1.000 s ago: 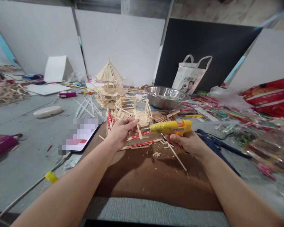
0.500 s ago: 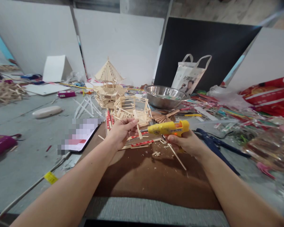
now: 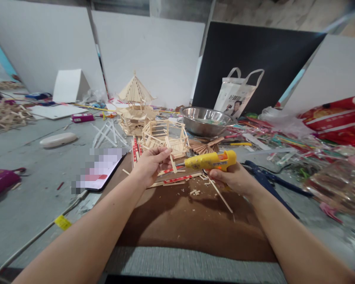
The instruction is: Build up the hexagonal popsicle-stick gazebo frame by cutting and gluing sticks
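My left hand (image 3: 150,165) pinches a thin wooden stick (image 3: 172,161) that points down and to the right. My right hand (image 3: 235,178) grips a yellow glue gun (image 3: 210,160) whose nozzle points left, right beside the stick. Both hands hover over a brown board (image 3: 183,217) strewn with loose sticks and wood chips. Just behind them stands an open hexagonal frame of wooden sticks (image 3: 165,138), and behind that a stick pagoda with a pointed roof (image 3: 136,104).
A steel bowl (image 3: 208,120) sits at the back right, a white tote bag (image 3: 238,94) behind it. A phone (image 3: 99,169) lies left of the board. Plastic packets and coloured sticks (image 3: 298,146) crowd the right. A white oval case (image 3: 58,139) and a cable (image 3: 32,240) lie left.
The glue gun has shifted slightly left, closing on the stick in my left hand. My left hand has barely moved.
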Tool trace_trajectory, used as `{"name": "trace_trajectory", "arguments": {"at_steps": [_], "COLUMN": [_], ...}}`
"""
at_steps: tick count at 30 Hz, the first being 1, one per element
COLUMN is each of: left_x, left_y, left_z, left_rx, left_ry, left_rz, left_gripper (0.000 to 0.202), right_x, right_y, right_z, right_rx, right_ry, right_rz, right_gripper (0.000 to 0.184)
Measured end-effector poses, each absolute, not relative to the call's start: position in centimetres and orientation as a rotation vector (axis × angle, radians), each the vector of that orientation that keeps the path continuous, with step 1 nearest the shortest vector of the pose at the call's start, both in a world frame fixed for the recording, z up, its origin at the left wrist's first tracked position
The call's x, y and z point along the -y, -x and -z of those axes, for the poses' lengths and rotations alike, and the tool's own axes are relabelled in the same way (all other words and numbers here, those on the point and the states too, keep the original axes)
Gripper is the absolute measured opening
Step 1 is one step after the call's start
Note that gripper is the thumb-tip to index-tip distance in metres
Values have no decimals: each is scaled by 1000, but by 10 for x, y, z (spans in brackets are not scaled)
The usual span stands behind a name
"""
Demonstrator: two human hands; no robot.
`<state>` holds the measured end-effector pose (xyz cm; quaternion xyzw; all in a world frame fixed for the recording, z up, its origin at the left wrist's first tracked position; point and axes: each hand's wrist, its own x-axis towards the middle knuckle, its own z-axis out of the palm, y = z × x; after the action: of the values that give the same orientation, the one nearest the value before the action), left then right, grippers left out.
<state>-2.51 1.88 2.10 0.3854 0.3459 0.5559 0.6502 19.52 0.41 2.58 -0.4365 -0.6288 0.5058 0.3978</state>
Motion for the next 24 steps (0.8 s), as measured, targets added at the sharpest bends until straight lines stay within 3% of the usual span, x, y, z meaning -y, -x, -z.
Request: {"name": "trace_trajectory", "arguments": {"at_steps": [24], "left_x": [-22], "left_y": [29], "left_z": [-19], "left_rx": [-770], "left_ry": [-876], "left_rz": [-1290], "left_gripper": [15], "right_x": [-4], "right_y": [-195], "right_z": [-26], "right_rx": [1612], "right_ry": [1094], "right_rz": [-1268], "right_gripper": [30]}}
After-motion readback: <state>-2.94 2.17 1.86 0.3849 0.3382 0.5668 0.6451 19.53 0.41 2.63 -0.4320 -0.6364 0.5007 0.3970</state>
